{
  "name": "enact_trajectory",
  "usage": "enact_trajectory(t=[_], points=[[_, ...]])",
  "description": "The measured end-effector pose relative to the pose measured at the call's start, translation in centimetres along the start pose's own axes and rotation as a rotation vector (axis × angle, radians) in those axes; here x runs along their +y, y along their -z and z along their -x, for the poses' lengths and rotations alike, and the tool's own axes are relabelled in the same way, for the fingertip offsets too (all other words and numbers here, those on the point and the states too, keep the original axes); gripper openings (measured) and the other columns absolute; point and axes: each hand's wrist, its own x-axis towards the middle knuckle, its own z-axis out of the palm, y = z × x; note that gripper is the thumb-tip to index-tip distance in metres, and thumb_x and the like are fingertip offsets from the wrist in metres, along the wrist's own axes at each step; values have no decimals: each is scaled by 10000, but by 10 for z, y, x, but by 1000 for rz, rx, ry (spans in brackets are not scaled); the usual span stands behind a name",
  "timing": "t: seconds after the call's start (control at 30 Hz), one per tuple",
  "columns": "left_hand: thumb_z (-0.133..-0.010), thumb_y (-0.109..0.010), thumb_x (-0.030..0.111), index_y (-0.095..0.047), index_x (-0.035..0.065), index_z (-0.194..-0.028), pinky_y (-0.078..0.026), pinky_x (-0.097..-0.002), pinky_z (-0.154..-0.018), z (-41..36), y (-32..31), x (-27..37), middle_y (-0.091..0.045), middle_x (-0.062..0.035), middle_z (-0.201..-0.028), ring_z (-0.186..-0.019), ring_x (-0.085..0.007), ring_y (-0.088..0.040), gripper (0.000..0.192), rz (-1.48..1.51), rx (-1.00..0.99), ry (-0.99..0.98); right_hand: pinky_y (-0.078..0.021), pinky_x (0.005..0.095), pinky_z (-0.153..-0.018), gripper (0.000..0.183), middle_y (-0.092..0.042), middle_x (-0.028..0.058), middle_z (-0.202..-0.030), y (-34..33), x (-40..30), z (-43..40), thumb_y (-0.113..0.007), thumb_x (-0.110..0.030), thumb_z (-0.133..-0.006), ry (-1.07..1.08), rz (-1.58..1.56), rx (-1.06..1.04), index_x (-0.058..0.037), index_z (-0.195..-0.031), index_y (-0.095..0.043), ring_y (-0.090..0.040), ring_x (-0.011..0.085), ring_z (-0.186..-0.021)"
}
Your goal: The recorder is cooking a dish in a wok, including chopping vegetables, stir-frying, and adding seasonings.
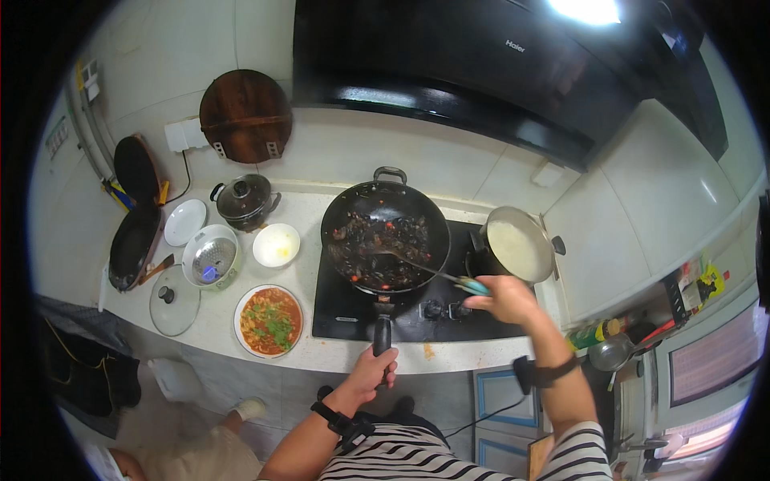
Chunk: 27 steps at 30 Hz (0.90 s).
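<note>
My left hand (pixel 368 374) is closed round the black handle (pixel 382 327) of a wok (pixel 385 195) on the left side of the gas stove. In the wok lies dark, shredded food (pixel 394 237) with bits of red among it. My right hand (pixel 508 299) grips the turquoise handle of a metal spatula (pixel 430 270), and the blade is down in the food, partly hidden by it. To the right of the wok, a pot (pixel 518 246) of pale, whitish contents sits on the other side of the stove (pixel 355 324).
Left of the stove are a plate of red stew with green herbs (pixel 274 321), a white bowl (pixel 275 245), a steamer insert (pixel 210 258), a glass lid (pixel 174 303) and a lidded pot (pixel 243 198). A range hood (pixel 421 54) overhangs the stove. Another person's leg (pixel 198 451) shows at lower left.
</note>
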Motion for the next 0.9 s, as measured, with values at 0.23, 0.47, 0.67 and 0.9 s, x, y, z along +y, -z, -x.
enact_trajectory(t=[0.23, 0.47, 0.67, 0.9], points=[[-888, -569, 211, -451, 111, -872, -435, -268, -437, -1, 2, -1, -504, 0, -673, -500, -89, -486, 157, -8, -9, -4, -491, 412, -676, 422, -629, 170, -709, 64, -4, 46, -686, -421, -758, -78, 222, -82, -41, -931, -624, -625, 337, -751], [-887, -571, 216, -458, 111, -895, -434, -260, -440, -7, -4, -3, -507, 4, -682, -511, -83, -488, 154, -5, -33, -5, -481, 465, -685, 365, -635, 197, -768, -19, -14, -22, -615, -392, -817, -110, 174, 246, -36, -895, -593, -619, 371, -777], [-885, -576, 220, -454, 116, -898, -427, -258, -442, 0, 6, 1, -507, 9, -688, -514, -82, -487, 161, -6, 2, 6, -467, 358, -618, 433, -618, 168, -695, -7, 24, -25, -583, -413, -842, -319, -248, 167, -6, -969, -658, -603, 247, -613], [-868, -588, 220, -458, 88, -917, -416, -248, -428, -3, 2, 2, -502, 6, -684, -500, -83, -479, 192, -17, -25, 14, -248, 240, -359, 431, -473, 7, -567, -62, 0, -62, -487, -481, -902, -550, -941, -88, -66, -909, -602, -345, 78, -407]])
